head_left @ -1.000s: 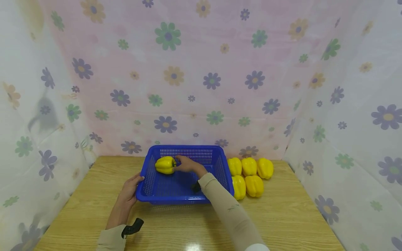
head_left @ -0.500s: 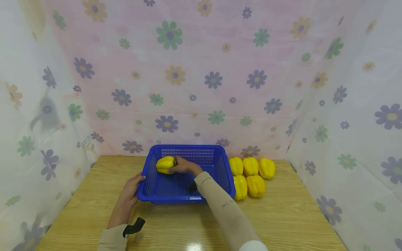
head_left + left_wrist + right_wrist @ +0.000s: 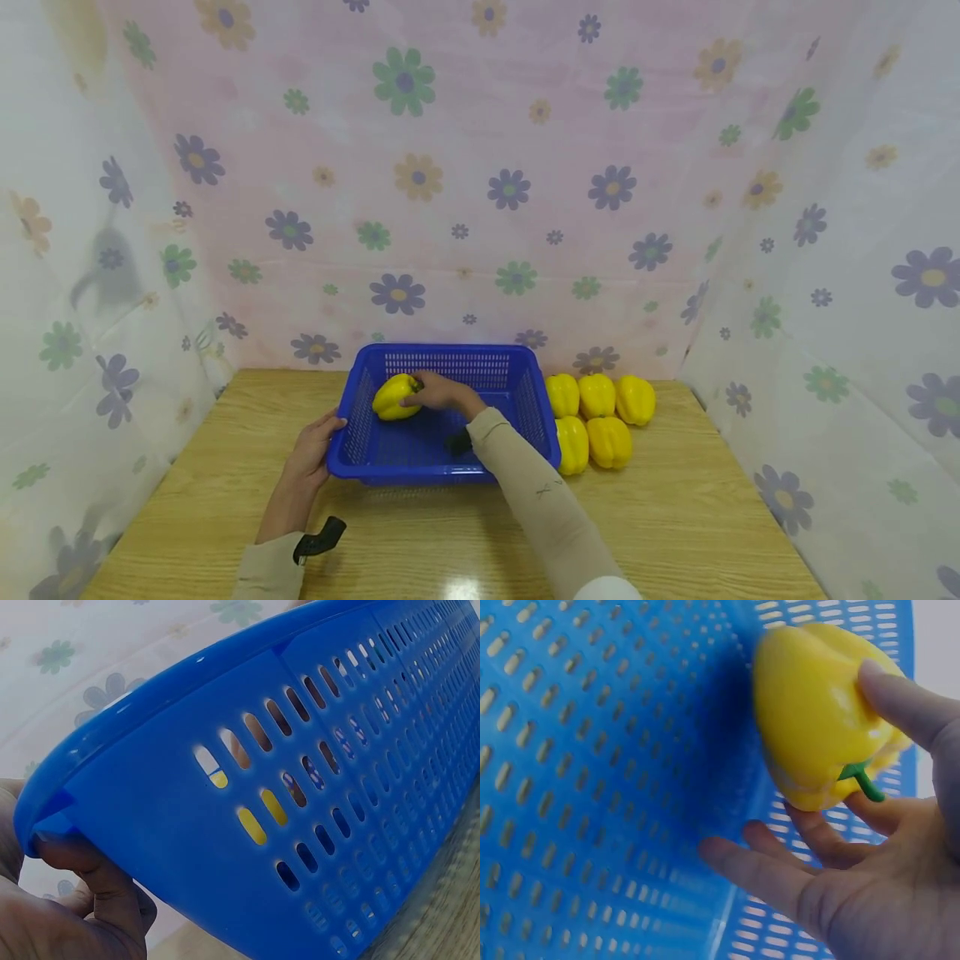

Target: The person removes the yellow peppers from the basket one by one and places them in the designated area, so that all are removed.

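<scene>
A yellow bell pepper (image 3: pixel 393 398) with a green stem lies at the left end inside the blue plastic basket (image 3: pixel 450 477). My right hand (image 3: pixel 442 393) reaches into the basket and pinches this pepper at its stem end. In the right wrist view the thumb (image 3: pixel 907 701) presses one side of the pepper (image 3: pixel 817 697), a finger or two touch the other side, and the rest stay spread. My left hand (image 3: pixel 311 454) grips the basket's left rim; the left wrist view has its fingers (image 3: pixel 97 874) curled under that rim (image 3: pixel 150 697).
Several more yellow bell peppers (image 3: pixel 597 396) stand in two rows on the wooden table (image 3: pixel 675 517), close against the basket's right side. A flowered curtain (image 3: pixel 465 208) rises behind the table and along both sides.
My right hand has closed in on the pepper, its thumb moving onto the near side. The pepper has turned slightly, its stem end tipping up. The left hand stays on the rim.
</scene>
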The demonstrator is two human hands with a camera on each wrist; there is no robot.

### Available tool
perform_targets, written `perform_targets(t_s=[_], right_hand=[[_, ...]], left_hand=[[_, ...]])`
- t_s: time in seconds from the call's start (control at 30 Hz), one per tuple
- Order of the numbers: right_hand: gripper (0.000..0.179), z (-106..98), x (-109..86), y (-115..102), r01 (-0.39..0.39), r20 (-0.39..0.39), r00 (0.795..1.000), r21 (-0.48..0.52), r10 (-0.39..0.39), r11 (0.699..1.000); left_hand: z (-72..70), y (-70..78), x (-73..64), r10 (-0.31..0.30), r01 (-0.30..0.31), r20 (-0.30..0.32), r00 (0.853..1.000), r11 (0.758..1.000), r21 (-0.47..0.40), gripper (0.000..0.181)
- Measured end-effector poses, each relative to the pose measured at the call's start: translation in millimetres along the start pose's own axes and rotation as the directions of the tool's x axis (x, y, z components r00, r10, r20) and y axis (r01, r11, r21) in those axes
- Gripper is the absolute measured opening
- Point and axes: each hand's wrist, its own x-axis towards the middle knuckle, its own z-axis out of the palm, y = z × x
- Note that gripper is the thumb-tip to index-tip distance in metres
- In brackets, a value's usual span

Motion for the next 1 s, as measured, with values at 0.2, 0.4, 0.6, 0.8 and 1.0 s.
perform_targets(t_s=[0.2, 0.4, 0.6, 0.8, 1.0], right_hand=[[0.07, -16, -13.1, 0, 0.025, 0.014, 1.0, 0.022, -0.025, 0.999], [0.068, -30, -32.9, -1, -0.035, 0.0, 0.999, 0.032, 0.035, 0.999], [0.068, -38, -45.2, 8, -0.121, -0.041, 0.992, -0.043, 0.119, 0.992], [0.068, -40, -48.3, 13, -0.13, -0.059, 0.99, -0.005, 0.129, 0.992], [0.064, -37, -46.0, 17, -0.073, -0.077, 0.994, 0.045, 0.077, 0.996]], left_hand=[[-0.7, 0.6, -0.2, 0.0, 0.0, 0.0, 1.0, 1.0, -0.004, 0.064], [-0.6, 3.0, -1.5, 0.005, -0.005, -0.001, 1.0, 1.0, -0.005, 0.065], [-0.3, 3.9, -2.5, 0.009, -0.009, 0.009, 1.0, 1.0, -0.011, 0.065], [-0.8, 3.0, -1.6, 0.012, -0.012, 0.009, 1.0, 1.0, -0.007, 0.064], [0.5, 2.2, -1.9, 0.0, 0.0, 0.006, 1.0, 1.0, -0.01, 0.063]])
